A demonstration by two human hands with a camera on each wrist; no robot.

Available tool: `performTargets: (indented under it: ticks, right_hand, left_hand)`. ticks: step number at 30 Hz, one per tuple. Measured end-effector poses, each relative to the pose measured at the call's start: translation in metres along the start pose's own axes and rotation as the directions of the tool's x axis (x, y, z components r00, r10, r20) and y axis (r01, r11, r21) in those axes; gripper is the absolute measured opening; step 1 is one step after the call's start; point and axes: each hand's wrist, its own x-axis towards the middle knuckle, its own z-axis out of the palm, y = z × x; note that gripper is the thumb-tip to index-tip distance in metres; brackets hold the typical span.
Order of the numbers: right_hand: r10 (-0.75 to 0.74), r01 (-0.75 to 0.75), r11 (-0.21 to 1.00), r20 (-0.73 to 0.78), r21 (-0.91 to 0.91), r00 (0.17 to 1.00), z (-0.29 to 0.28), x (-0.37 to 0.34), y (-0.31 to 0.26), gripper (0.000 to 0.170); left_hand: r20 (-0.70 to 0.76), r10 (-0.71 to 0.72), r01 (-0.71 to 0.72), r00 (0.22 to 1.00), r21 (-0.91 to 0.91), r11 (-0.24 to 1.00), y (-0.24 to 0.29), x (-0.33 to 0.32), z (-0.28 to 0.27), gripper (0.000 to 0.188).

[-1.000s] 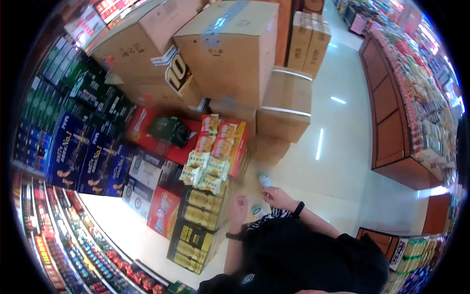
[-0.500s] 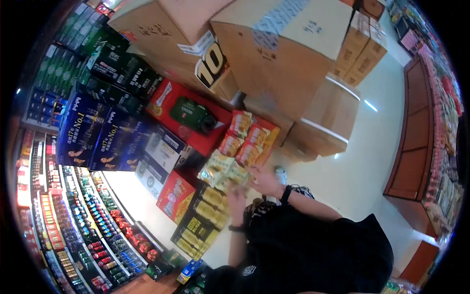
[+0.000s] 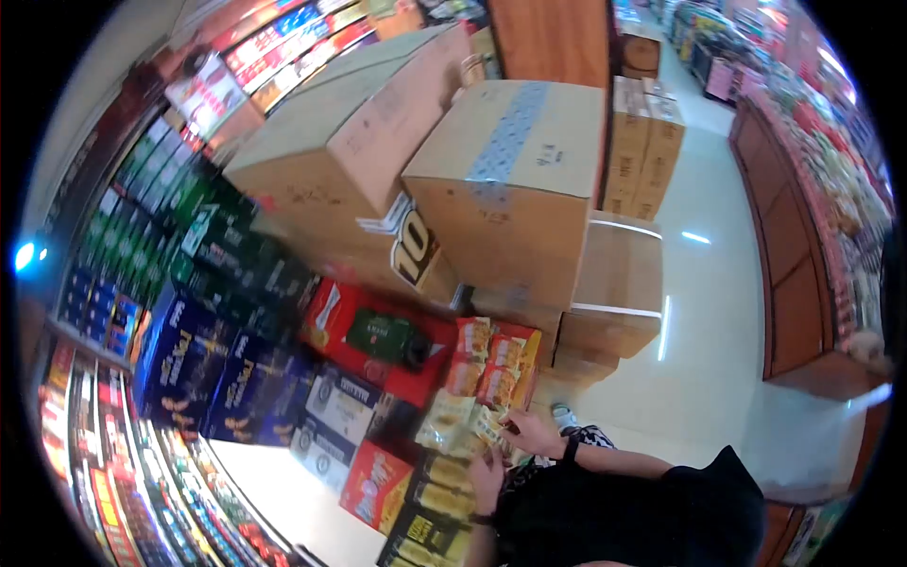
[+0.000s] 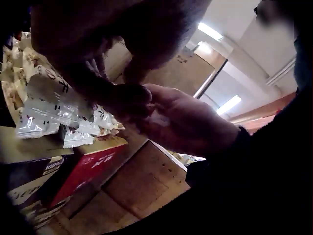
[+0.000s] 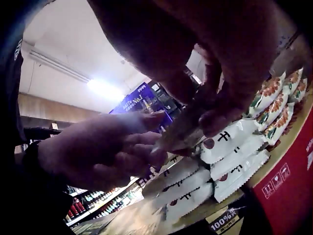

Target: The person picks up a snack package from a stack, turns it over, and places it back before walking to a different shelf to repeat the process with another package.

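Note:
A small snack packet (image 5: 183, 129) is pinched between both hands in the right wrist view, partly covered by fingers. My right hand (image 3: 536, 435) grips it with curled fingers from above. My left hand (image 3: 487, 480), wearing a dark wristband, holds its lower edge at the fingertips. Right below and beside the hands lie pale cream packets (image 3: 444, 420) with dark lettering, stacked in rows. Red-orange snack packets (image 3: 499, 370) lie just beyond them. In the left wrist view the right hand (image 4: 183, 120) meets the left hand's dark fingers, which hide the packet.
Gold can packs (image 3: 444, 482) and a red box (image 3: 376, 484) stand beside the packets. Large cardboard cartons (image 3: 510, 227) rise behind, with a "10" sign (image 3: 412, 248). Blue boxes (image 3: 179, 359) are stacked at left. Across the aisle stands a wooden counter (image 3: 784, 246).
Both hands have moved from in front of the body to the packets and come together around one packet. The head view has swung about, and the goods shift within it.

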Motion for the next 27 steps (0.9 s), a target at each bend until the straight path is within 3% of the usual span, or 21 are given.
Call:
performTargets:
  ticks: [2,3,4,6,7,10,12,14,15,16,19,20,21,22,23,25,27]
  right_hand:
    - [0.064,-0.064,0.998,-0.023,-0.001,0.998,0.005,-0.007,-0.001,0.03]
    - [0.054,-0.051,0.998,-0.067,0.045,0.996,0.005,-0.016,-0.008,0.03]
    - [0.052,-0.042,0.995,-0.105,0.093,0.993,0.008,-0.026,-0.012,0.029]
    - [0.077,-0.065,0.994,-0.152,0.086,0.985,0.012,-0.043,-0.014,0.029]
    - [0.056,-0.039,0.995,-0.203,0.089,0.978,0.01,-0.054,-0.026,0.029]
    - [0.053,-0.045,0.998,-0.299,0.035,0.953,0.01,-0.083,-0.025,0.03]
    - [0.233,-0.16,0.957,-0.316,0.241,0.92,0.012,-0.112,-0.04,0.031]
    - [0.311,-0.222,0.94,-0.383,0.259,0.87,0.012,-0.135,-0.047,0.034]
    - [0.359,-0.26,0.928,-0.456,0.267,0.814,0.019,-0.146,-0.039,0.034]
    - [0.404,-0.297,0.913,-0.522,0.28,0.751,0.023,-0.156,-0.035,0.034]
    - [0.416,-0.298,0.909,-0.645,0.29,0.641,0.024,-0.184,-0.029,0.033]
    - [0.413,-0.321,0.909,-0.691,0.267,0.593,0.021,-0.191,-0.029,0.032]
    - [0.373,-0.191,0.927,-0.735,0.323,0.566,0.015,-0.197,-0.036,0.029]
    - [0.374,-0.187,0.926,-0.744,0.327,0.554,0.01,-0.204,-0.036,0.029]
    - [0.383,-0.197,0.923,-0.736,0.331,0.557,0.005,-0.214,-0.036,0.027]
    - [0.329,-0.213,0.944,-0.753,0.251,0.57,-0.006,-0.231,-0.037,0.023]
    - [0.322,-0.221,0.946,-0.732,0.236,0.601,-0.017,-0.252,-0.04,0.025]
  left_hand:
    - [0.066,0.063,-0.067,0.996,0.063,0.996,-0.009,-0.006,-0.001,0.039]
    - [0.139,-0.022,0.039,0.99,-0.122,0.992,-0.025,-0.008,0.003,0.039]
    - [0.167,0.002,0.019,0.986,-0.123,0.992,-0.022,-0.01,0.0,0.039]
    - [0.277,0.036,0.071,0.96,-0.367,0.928,-0.011,-0.021,-0.006,0.04]
    - [0.306,0.063,0.058,0.95,-0.369,0.928,-0.006,-0.025,-0.01,0.04]
    - [0.425,0.235,-0.155,0.874,-0.214,0.964,0.006,-0.033,-0.016,0.036]
    - [0.486,0.206,-0.117,0.849,-0.207,0.971,0.002,-0.044,-0.008,0.033]
    - [0.62,0.214,-0.159,0.755,-0.144,0.977,0.003,-0.051,0.002,0.035]
    - [0.643,0.307,-0.265,0.701,-0.164,0.95,-0.005,-0.053,0.009,0.039]
    - [0.661,0.32,-0.279,0.679,-0.17,0.945,-0.004,-0.055,0.014,0.039]
    - [0.801,0.309,-0.222,0.513,-0.224,0.949,-0.002,-0.068,0.028,0.041]
    - [0.809,0.312,-0.233,0.498,-0.222,0.947,-0.002,-0.073,0.03,0.041]
    - [0.819,0.283,-0.168,0.499,-0.229,0.959,0.007,-0.077,0.029,0.041]
    - [0.829,0.251,-0.102,0.5,-0.232,0.967,0.012,-0.081,0.029,0.041]
    - [0.833,0.254,-0.111,0.492,-0.229,0.967,0.006,-0.082,0.033,0.041]
    - [0.825,0.18,0.02,0.535,-0.226,0.974,-0.012,-0.078,0.051,0.038]
    - [0.816,0.199,0.009,0.542,-0.243,0.97,-0.009,-0.08,0.059,0.037]
